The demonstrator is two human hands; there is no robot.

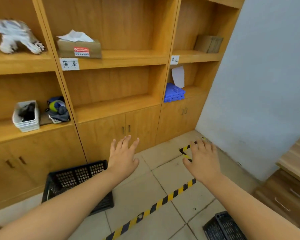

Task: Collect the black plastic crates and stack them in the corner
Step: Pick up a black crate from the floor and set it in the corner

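Down on the tiled floor, one black crate (80,186) sits by the wooden cabinet (111,135), partly under the person's left arm. Another black crate (223,226) lies at the bottom edge, cut off, so its shape is hard to tell. The corner marked with yellow and black tape (185,151) holds no crates, so the stacking looks not yet begun. The left hand (123,156) and right hand (203,160) are both spread flat in the air, holding nothing.
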